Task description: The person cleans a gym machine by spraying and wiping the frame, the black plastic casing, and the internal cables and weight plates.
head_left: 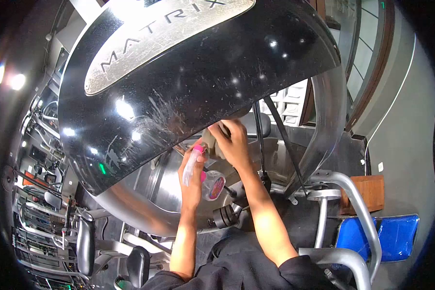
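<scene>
My left hand (192, 169) is closed round a clear spray bottle (213, 186) with a pink and white spray head, tilted below the lower edge of a black machine cover (179, 87) lettered MATRIX. A greyish-brown cloth (212, 146) hangs between my hands. Close beside it, my right hand (232, 142) is bent at the cover's lower edge, its fingers pinched at the top of the cloth. Part of the right fingers is hidden. Pale scuffs mark the glossy cover.
A curved silver frame (329, 111) rings the machine, with dark straps hanging at its centre. Metal rails (357, 203), a wooden box (369, 193) and a blue padded seat (396, 237) stand at the right. Other gym machines with black pads (86, 246) fill the left.
</scene>
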Tool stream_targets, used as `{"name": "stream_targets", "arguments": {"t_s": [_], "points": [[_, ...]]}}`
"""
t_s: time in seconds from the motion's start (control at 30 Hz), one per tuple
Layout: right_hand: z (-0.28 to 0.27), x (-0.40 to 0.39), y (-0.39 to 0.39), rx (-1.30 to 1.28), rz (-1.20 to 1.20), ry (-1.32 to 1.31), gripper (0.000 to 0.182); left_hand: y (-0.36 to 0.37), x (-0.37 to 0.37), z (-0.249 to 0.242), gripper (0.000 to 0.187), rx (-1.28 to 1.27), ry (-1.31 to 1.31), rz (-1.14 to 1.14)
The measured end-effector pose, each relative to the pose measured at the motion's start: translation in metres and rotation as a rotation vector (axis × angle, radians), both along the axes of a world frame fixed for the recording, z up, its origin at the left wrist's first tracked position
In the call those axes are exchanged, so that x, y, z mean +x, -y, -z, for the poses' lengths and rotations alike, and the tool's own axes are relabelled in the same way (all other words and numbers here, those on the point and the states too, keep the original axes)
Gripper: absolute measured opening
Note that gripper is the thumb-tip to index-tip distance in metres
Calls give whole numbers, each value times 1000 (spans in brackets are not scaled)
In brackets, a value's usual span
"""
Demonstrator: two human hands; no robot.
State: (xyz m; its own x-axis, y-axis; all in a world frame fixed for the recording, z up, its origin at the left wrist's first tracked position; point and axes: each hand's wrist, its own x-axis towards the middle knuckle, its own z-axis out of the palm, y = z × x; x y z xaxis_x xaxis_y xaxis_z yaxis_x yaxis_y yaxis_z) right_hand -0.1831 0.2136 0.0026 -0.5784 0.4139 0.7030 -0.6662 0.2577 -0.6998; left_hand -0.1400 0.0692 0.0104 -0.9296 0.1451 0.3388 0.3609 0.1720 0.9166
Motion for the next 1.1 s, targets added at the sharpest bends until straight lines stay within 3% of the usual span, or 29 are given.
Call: {"name": "stream_targets", "arguments": {"t_s": [0.1, 0.27, 0.33, 0.37, 0.47, 0.57, 0.63, 0.7, 0.77, 0.83, 0.97, 1.03, 1.1], "points": [[53, 6, 10, -23, -7, 110, 20, 3, -1, 6, 55, -6, 41, 33], [149, 35, 16, 17, -75, 234, 36, -3, -3, 19, 52, 33, 39, 92], [170, 46, 17, -25, -89, 505, 36, -3, -5, 29, 52, 16, 45, 106], [177, 44, 16, -27, -85, 506, 36, -1, -10, 39, 51, 24, 27, 126], [177, 40, 15, -50, -94, 461, 35, -2, -9, 39, 51, 30, 77, 144], [128, 29, 4, -56, -132, 394, 33, -3, -15, 45, 53, 72, 142, 166], [92, 21, 4, 47, -70, 207, 32, -1, -19, 49, 54, 108, 138, 185], [62, 23, 2, -3, -118, 259, 32, 0, -21, 51, 58, 100, 160, 176], [57, 23, 2, -53, -163, 310, 32, 1, -23, 55, 60, 82, 159, 186], [66, 20, 4, -50, -130, 195, 32, 1, -22, 56, 62, 65, 158, 194], [129, 21, 5, 23, -36, 70, 32, 3, -23, 63, 63, 60, 175, 222], [170, 37, 8, -1, -99, 527, 34, 5, -24, 71, 63, 70, 188, 229], [242, 46, 14, -91, -130, 578, 34, 7, -25, 76, 59, 31, 265, 250]]}}
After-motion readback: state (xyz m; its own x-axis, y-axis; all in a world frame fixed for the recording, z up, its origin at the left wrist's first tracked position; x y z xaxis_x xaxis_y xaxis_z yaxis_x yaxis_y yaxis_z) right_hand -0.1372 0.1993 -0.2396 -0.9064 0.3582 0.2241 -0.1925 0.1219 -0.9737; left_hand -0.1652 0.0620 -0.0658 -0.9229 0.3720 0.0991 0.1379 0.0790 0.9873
